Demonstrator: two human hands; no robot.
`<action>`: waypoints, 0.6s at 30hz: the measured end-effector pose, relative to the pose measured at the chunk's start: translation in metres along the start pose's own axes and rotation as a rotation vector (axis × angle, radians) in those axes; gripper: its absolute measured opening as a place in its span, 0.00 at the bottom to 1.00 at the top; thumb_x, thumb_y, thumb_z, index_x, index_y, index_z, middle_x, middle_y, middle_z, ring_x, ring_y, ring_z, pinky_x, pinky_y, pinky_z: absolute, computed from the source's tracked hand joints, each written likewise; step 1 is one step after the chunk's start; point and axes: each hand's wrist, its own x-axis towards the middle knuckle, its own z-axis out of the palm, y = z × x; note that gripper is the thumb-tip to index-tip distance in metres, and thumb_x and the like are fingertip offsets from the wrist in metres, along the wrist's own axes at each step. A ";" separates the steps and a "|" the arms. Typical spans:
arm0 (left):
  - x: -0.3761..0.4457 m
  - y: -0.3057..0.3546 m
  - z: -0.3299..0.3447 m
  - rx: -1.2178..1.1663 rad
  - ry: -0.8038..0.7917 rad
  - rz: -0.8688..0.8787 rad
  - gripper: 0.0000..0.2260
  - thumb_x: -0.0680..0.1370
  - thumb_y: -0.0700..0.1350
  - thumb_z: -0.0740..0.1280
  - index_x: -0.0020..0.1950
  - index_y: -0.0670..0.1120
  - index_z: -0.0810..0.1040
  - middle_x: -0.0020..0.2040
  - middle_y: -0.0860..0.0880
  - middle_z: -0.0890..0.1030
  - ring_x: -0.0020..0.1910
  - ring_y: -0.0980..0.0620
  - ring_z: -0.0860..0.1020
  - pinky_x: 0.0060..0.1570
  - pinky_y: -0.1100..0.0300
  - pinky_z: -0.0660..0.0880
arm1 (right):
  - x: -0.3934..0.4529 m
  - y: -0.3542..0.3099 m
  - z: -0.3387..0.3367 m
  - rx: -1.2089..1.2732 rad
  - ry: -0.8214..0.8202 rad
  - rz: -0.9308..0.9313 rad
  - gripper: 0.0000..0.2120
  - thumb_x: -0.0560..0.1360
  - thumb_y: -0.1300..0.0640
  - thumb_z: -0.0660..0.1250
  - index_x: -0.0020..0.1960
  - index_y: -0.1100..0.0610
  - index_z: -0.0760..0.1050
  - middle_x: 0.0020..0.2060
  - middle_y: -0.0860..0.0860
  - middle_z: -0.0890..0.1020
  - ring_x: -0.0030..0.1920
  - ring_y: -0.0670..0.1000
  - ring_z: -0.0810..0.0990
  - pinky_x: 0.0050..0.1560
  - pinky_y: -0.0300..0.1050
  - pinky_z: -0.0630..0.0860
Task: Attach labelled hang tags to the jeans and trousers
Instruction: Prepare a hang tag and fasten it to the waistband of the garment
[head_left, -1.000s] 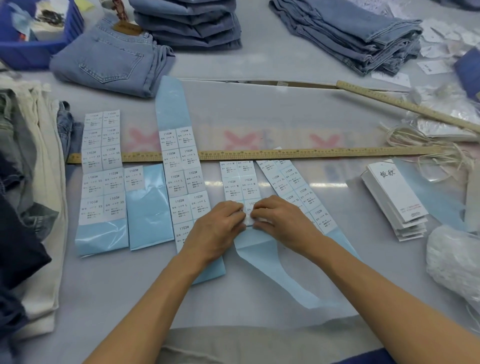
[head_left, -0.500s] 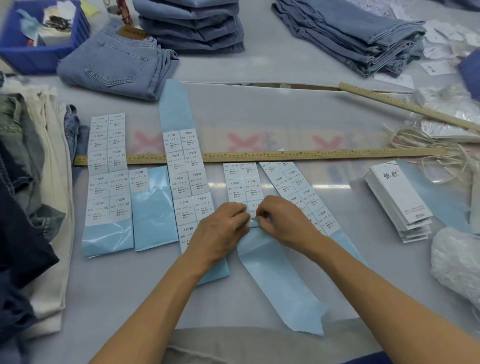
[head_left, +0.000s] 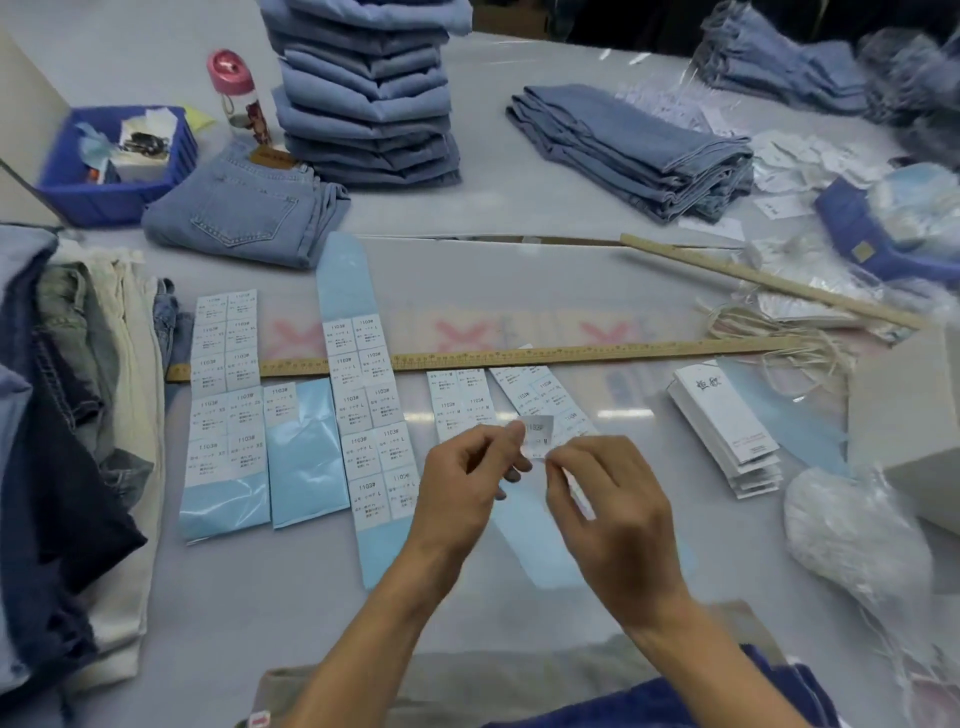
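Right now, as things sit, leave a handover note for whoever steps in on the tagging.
Left hand and right hand: both pinch one peeled size label, held up above the table.
Label sheets on blue backing lie in strips across the wooden ruler; several are partly used.
Hang tags sit stacked at the right, strings behind them.
Jeans stack at the back, trousers pile at the left.
Done: one label is off its sheet.
Left: stick it on a hang tag, string it, attach to a garment; none in view shows a tag.
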 end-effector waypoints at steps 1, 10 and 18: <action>-0.011 0.009 0.004 -0.028 -0.003 -0.019 0.06 0.80 0.51 0.70 0.45 0.53 0.85 0.40 0.53 0.85 0.39 0.58 0.81 0.38 0.67 0.77 | -0.005 -0.006 -0.009 -0.072 -0.028 -0.076 0.05 0.79 0.60 0.68 0.51 0.61 0.81 0.47 0.56 0.82 0.48 0.53 0.79 0.47 0.45 0.78; -0.079 0.036 0.042 -0.092 -0.051 0.027 0.08 0.79 0.44 0.71 0.46 0.57 0.85 0.45 0.56 0.86 0.43 0.60 0.81 0.40 0.67 0.77 | -0.047 -0.032 -0.091 0.578 0.022 0.740 0.14 0.75 0.44 0.69 0.60 0.42 0.76 0.48 0.40 0.82 0.53 0.46 0.81 0.50 0.33 0.78; -0.097 0.044 0.123 -0.001 -0.332 0.088 0.09 0.78 0.41 0.73 0.46 0.56 0.86 0.42 0.54 0.86 0.39 0.60 0.81 0.37 0.67 0.76 | -0.091 -0.004 -0.160 0.541 0.193 0.960 0.03 0.73 0.51 0.74 0.46 0.44 0.81 0.43 0.44 0.85 0.45 0.47 0.84 0.44 0.36 0.81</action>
